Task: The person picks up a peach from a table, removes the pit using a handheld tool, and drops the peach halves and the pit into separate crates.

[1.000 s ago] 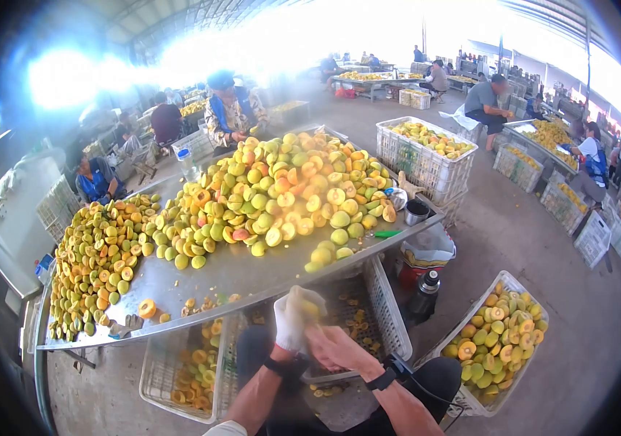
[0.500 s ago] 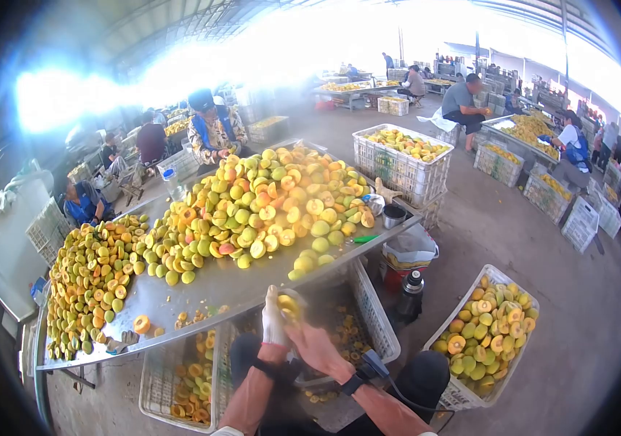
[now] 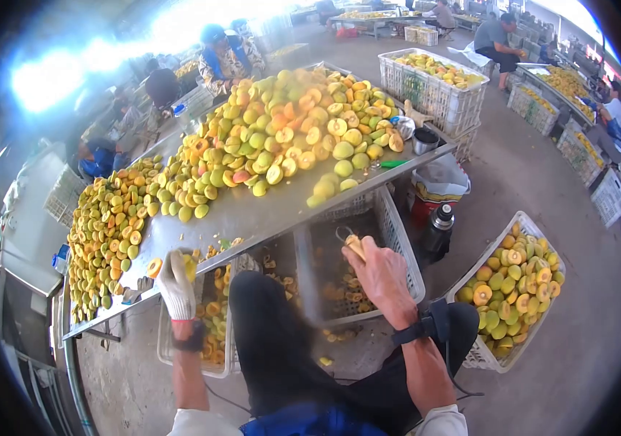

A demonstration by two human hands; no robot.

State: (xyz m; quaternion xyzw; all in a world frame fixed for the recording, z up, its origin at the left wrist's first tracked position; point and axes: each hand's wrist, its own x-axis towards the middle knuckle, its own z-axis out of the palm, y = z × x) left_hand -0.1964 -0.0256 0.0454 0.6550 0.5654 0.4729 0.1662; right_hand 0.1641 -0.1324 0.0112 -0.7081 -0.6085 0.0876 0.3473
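Note:
My left hand [image 3: 177,285], in a white glove, is at the table's near edge with its fingers closed around a yellow peach half [image 3: 191,267], partly hidden by the glove. My bare right hand [image 3: 385,282] is wrapped round the wooden handle of a wire-loop pitting tool [image 3: 355,246]. Its metal loop points up and away, above a crate [image 3: 403,254] with small fruit scraps in it. A large heap of yellow-green peaches [image 3: 260,142], many of them halved, covers much of the metal table [image 3: 212,229].
A crate of peaches [image 3: 515,291] stands on the floor at right, near a black thermos [image 3: 439,227] and a bag-lined bucket [image 3: 437,182]. Another crate [image 3: 167,338] of halves sits below the table. A metal cup [image 3: 424,142] and green-handled knife [image 3: 392,164] lie on the table. A person [image 3: 227,58] sits opposite.
My hands have moved apart from the middle. The left went left with the peach half, and the right moved right with the pitting tool. The view has tilted down.

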